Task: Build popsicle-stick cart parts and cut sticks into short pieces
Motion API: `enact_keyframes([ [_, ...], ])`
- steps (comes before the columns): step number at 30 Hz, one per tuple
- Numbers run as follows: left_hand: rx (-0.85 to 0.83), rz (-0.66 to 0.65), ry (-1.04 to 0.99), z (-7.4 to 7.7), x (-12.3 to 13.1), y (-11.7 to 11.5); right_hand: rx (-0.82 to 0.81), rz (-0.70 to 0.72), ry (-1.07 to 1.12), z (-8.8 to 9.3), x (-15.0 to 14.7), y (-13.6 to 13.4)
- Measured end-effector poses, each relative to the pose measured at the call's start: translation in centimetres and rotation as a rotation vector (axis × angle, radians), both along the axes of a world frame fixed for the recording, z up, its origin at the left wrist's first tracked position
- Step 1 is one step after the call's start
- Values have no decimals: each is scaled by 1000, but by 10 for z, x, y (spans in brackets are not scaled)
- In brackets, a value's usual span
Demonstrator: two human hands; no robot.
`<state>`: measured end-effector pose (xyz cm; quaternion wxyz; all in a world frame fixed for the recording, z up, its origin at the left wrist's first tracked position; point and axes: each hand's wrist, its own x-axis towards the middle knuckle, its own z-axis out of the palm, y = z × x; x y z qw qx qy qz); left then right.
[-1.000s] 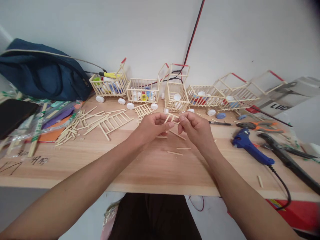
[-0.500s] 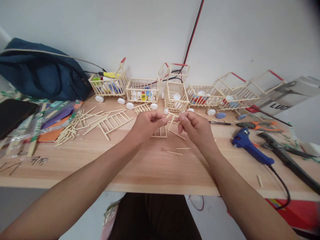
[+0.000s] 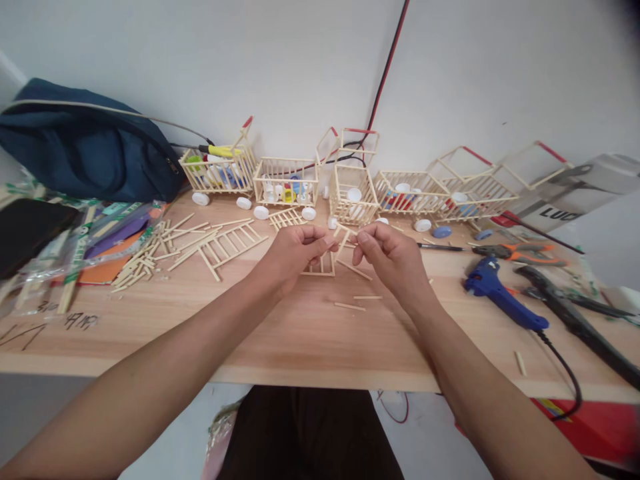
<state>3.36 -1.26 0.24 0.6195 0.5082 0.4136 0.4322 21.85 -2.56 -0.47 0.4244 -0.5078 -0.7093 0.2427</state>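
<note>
Between my fingertips is a small frame of thin wooden sticks (image 3: 343, 248), raised just over the table. My left hand (image 3: 300, 252) is closed, thumb and fingers pinching the frame's left side. My right hand (image 3: 393, 257) pinches its right end; the fingers hide the exact grip. Below my left hand lies a ladder-like stick panel (image 3: 320, 273), partly covered by it. A larger ladder-like panel (image 3: 233, 247) rests farther left, beside a heap of loose sticks (image 3: 145, 263). Two loose sticks (image 3: 350, 307) lie on the wood in front of my hands.
Several miniature stick shopping carts (image 3: 287, 183) with white wheels stand along the wall. At right are a blue glue gun (image 3: 505, 293), orange-handled pliers (image 3: 520, 252) and a black-handled tool (image 3: 575, 320). A blue bag (image 3: 90, 147) and plastic packets (image 3: 100, 233) sit at left.
The small stick frame has shifted slightly and tilts a little differently between my fingers. My right fingertips have edged a bit to the left. Other things stay put.
</note>
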Motion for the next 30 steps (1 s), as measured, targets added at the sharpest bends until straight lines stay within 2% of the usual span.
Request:
enact_keyframes([
  [9,1,-29,-69,-7,0,2,16,9,-43,3,-1,-1],
  [19,94,1,97,-4,-1,2,41,1,-81,2,1,0],
  [24,176,24,107,-3,-1,2,61,-1,-79,-1,2,1],
  [30,192,24,102,-4,-1,2,52,-24,-75,-2,1,1],
])
